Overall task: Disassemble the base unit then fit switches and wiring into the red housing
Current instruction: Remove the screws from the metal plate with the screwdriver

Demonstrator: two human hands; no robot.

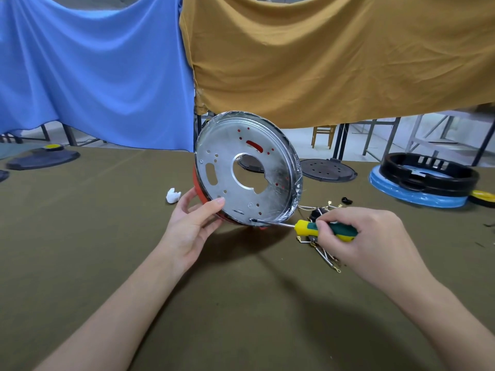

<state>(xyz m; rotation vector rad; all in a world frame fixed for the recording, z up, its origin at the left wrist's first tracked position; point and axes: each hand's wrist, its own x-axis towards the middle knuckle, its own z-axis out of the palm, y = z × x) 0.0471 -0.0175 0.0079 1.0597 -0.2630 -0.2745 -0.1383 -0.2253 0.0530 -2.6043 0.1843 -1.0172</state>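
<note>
Red housing (199,187) shows only as a sliver behind the round metal plate (247,170) fixed to it; the two stand tilted on edge near the middle of the table (107,236), bottom rim resting on the cloth. The left hand (192,226) holds the lower left rim, thumb lying on the plate face and fingers curled behind the red part. The right hand (359,236) is wrapped round the yellow-and-green handle of a screwdriver (310,226), whose tip sits at a point near the plate's bottom edge, most likely on a screw, though the head is too small to make out.

The step in hand looks like undoing the plate from the housing. To do it well, the shaft should run square to the plate; at present it comes in at a shallow slant, which invites the tip to skid out. Pressing inward while turning would help, and the left hand should brace against that push so the disc does not roll on its rim. Laying the piece flat might be steadier.

Just beyond the right hand lies a tangle of wires (321,253) with brass terminals, probably the wiring to be fitted later. A white scrap (172,196) lies left of the plate. Toward the far right edge a black ring (428,172) sits on a blue disc (417,198), with a dark round cover (328,170) nearer the middle.
</note>
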